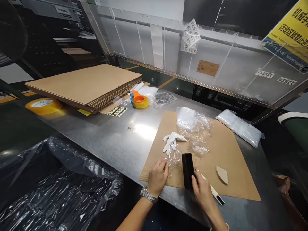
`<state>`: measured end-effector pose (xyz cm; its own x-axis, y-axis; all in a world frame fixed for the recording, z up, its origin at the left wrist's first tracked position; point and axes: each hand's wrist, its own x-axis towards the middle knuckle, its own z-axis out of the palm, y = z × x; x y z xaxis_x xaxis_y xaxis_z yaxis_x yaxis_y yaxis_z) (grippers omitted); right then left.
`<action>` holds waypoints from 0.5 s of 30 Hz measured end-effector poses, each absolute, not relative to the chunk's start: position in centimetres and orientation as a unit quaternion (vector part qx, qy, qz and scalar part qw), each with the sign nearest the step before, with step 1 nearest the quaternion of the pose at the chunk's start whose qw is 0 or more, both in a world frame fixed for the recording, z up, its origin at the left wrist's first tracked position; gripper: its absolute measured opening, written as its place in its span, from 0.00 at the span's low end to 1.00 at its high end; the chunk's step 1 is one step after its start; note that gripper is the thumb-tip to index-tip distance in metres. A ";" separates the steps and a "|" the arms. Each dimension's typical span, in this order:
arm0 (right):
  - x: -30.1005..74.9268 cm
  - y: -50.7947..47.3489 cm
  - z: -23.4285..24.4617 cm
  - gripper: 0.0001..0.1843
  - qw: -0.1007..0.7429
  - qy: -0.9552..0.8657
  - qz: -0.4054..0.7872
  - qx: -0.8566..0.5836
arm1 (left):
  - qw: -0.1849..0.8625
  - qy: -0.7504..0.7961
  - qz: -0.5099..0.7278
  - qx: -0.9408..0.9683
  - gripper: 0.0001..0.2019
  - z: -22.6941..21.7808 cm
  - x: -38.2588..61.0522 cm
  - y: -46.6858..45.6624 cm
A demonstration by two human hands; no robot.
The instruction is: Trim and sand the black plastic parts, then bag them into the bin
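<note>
- Left hand: fingers narrowed beside clear film; grip was unclear.
- Right hand held a black block, presumably steadying it.
- Cardboard lay near the table's front edge, probably as padding.

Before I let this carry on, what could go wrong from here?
The slim white tool at the right hand looks like a cutter; if its blade is out, it might nick fingers. The black object in that hand is near the front edge of the table and could fall if it slips. Loose clear film by the left hand might snag.
</note>
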<state>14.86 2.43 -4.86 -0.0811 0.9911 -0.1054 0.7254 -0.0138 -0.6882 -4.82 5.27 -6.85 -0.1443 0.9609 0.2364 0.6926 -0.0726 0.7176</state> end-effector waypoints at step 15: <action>15.3 0.3 -6.8 0.22 0.229 -0.578 0.537 -0.571 | 0.383 0.543 0.364 0.653 0.16 -6.0 -5.8 5.3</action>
